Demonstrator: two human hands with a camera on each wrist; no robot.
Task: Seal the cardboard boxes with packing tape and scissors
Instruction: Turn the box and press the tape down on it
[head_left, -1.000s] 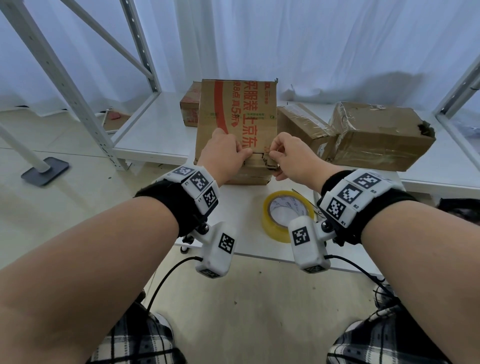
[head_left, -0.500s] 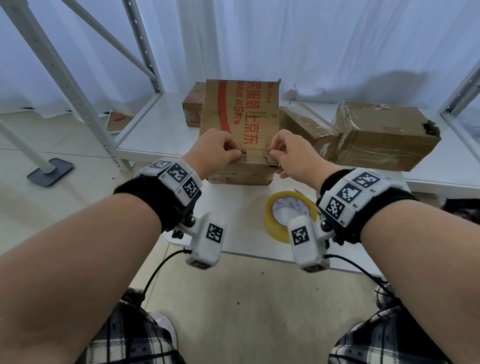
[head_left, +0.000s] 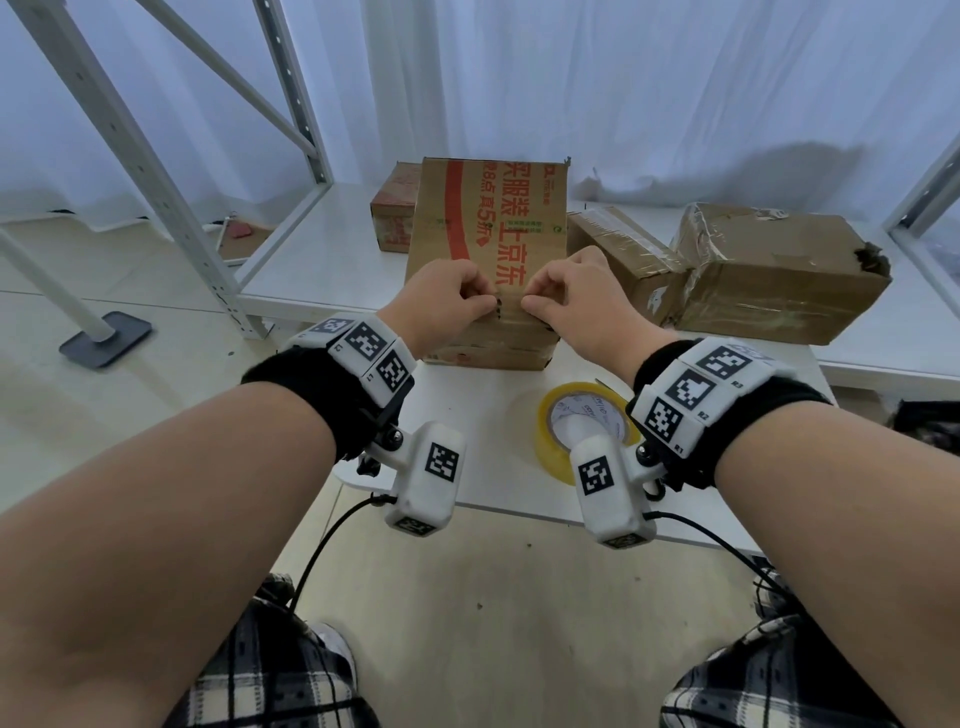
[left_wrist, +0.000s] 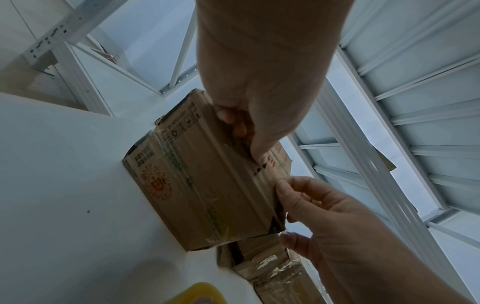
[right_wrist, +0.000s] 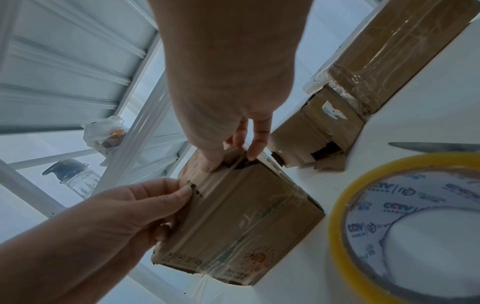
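Cardboard box (head_left: 483, 260) stands on the tabletop (head_left: 498, 478), leaning back; both hands pinch a clear tape strip at its near top edge, left hand (head_left: 441, 301) at 9 o'clock of the seam, right hand (head_left: 571, 301) at 3. Uneven pulling could wrinkle the strip or tip the box. Tape roll (head_left: 576, 421) lies at 5 o'clock.

Both forearms bare, no sleeves. Left hand (head_left: 447, 301) and right hand (head_left: 576, 301) ungloved, no rings seen. Each wrist: black fabric wristband (head_left: 311, 395) under white segmented bracelet (head_left: 371, 345) bearing square black-and-white coded markers; right bracelet (head_left: 701, 389) lettered R1, R2, R3. Below each wrist: white camera housing (head_left: 431, 478), one coded marker on face, another on lower end, hung on black bracket with screw joint. Thin black cable (head_left: 322, 551) leaves each housing. Black-and-white plaid trousers (head_left: 270, 675).
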